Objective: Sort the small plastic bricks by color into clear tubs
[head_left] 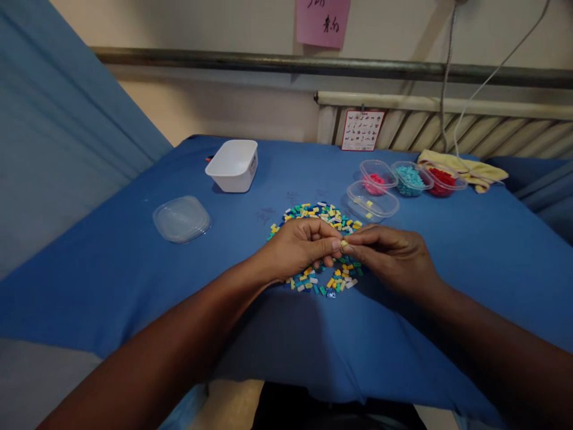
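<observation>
A pile of small yellow, blue, green and white bricks (320, 214) lies on the blue table (134, 269). Both hands hover over its middle. My left hand (298, 246) and my right hand (394, 257) meet fingertip to fingertip, pinching one small yellow brick (344, 243) between them. The fingers of both hands are closed. Part of the pile is hidden under the hands.
A white tub (233, 165) and a clear lid (181, 218) lie at the left. Clear tubs stand at the right: one with a few yellow bricks (371, 202), one pink (378, 177), one teal (409, 178), one red (443, 179). A yellow cloth (474, 170) lies behind.
</observation>
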`<state>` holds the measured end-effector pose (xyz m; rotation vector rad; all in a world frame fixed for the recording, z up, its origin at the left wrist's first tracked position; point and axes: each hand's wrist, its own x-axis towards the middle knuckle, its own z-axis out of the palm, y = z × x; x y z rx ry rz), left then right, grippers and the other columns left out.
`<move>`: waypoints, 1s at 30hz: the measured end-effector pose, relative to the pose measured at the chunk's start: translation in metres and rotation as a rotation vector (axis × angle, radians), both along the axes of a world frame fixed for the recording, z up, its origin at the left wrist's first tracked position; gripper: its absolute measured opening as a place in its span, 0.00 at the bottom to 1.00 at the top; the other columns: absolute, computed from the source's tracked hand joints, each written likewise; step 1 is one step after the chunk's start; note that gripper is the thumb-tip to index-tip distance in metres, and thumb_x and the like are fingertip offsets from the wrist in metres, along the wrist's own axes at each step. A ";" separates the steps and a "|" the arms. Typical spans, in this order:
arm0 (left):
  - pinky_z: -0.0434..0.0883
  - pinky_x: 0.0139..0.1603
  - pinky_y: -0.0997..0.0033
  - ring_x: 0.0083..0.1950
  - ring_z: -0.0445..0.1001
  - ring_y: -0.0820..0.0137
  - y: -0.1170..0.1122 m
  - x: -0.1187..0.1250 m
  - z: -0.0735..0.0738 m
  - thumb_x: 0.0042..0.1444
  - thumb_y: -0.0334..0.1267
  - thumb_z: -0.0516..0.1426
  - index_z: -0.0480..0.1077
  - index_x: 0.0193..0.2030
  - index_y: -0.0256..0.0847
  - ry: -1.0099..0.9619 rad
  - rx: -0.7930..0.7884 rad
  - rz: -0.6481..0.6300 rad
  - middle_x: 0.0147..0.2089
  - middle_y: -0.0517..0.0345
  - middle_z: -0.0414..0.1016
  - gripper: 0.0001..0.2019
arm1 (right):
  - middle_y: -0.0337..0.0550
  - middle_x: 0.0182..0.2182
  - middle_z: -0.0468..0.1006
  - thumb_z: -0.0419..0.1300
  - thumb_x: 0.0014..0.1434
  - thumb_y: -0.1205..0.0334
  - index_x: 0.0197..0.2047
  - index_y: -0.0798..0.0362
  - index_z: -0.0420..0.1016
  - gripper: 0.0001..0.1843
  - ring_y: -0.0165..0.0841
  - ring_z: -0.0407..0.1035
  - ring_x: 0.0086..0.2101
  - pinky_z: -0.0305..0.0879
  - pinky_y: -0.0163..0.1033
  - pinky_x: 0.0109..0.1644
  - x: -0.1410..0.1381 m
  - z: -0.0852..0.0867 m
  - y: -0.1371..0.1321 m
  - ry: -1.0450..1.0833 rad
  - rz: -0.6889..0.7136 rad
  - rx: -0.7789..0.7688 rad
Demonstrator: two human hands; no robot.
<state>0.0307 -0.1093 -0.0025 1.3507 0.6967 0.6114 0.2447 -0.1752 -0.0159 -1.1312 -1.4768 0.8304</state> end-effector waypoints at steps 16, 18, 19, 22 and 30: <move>0.81 0.43 0.73 0.36 0.83 0.74 -0.002 0.012 -0.008 0.63 0.42 0.70 0.84 0.47 0.37 -0.080 0.034 0.161 0.36 0.56 0.86 0.11 | 0.42 0.33 0.89 0.80 0.58 0.48 0.41 0.49 0.85 0.16 0.35 0.82 0.33 0.79 0.42 0.40 -0.012 0.002 0.008 0.263 -0.013 -0.210; 0.81 0.45 0.73 0.41 0.85 0.73 -0.003 0.013 -0.010 0.64 0.39 0.69 0.84 0.48 0.38 -0.074 0.039 0.149 0.40 0.54 0.87 0.09 | 0.43 0.33 0.89 0.80 0.57 0.48 0.41 0.49 0.86 0.17 0.36 0.83 0.34 0.79 0.42 0.40 -0.012 0.001 0.009 0.256 -0.040 -0.234; 0.81 0.45 0.73 0.41 0.85 0.73 -0.003 0.013 -0.011 0.64 0.38 0.68 0.84 0.48 0.38 -0.068 0.046 0.145 0.40 0.54 0.87 0.09 | 0.43 0.34 0.89 0.80 0.57 0.48 0.41 0.49 0.86 0.17 0.36 0.83 0.34 0.79 0.42 0.41 -0.011 0.000 0.009 0.258 -0.039 -0.239; 0.80 0.43 0.74 0.40 0.85 0.72 -0.004 0.013 -0.009 0.66 0.35 0.66 0.82 0.48 0.37 -0.041 0.059 0.152 0.38 0.55 0.86 0.07 | 0.43 0.34 0.89 0.81 0.57 0.48 0.41 0.49 0.86 0.17 0.36 0.83 0.35 0.80 0.43 0.43 -0.011 0.000 0.009 0.283 -0.012 -0.228; 0.79 0.47 0.71 0.42 0.84 0.72 -0.006 0.016 -0.009 0.65 0.34 0.64 0.76 0.46 0.38 -0.072 0.058 0.193 0.39 0.56 0.83 0.05 | 0.43 0.36 0.90 0.78 0.61 0.52 0.45 0.49 0.87 0.13 0.37 0.84 0.37 0.80 0.43 0.45 -0.009 -0.010 0.011 0.269 -0.010 -0.194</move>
